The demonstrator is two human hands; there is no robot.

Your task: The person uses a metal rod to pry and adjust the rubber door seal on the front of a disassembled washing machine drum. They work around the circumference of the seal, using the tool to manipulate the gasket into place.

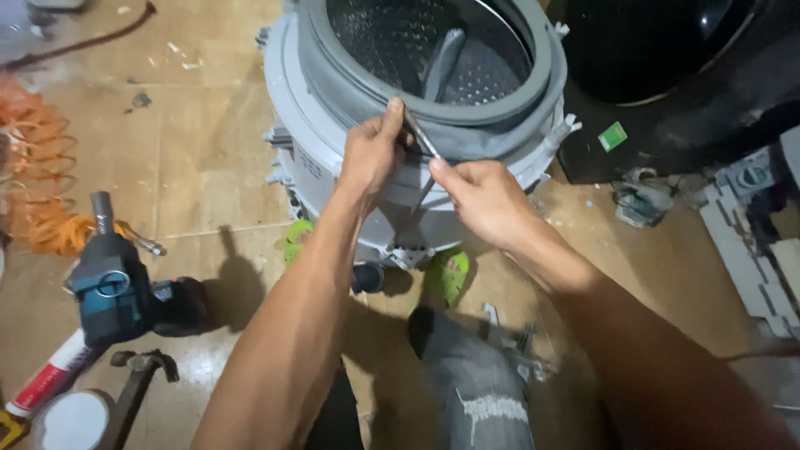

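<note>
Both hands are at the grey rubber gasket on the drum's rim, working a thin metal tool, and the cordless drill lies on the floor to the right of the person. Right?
Not quite: the head view shows the cordless drill on the floor to the person's left. The left hand and right hand do work the thin metal tool at the grey rubber gasket.

At the top of the frame the round plastic washer tub (333, 179) is light grey with a darker grey rubber gasket (492, 137); its perforated metal drum (375, 37) is dotted; at left, the coiled hose (37, 167) is orange.

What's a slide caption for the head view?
Both hands, left hand and right hand, work a thin metal tool at the washer drum's grey gasket.
</note>
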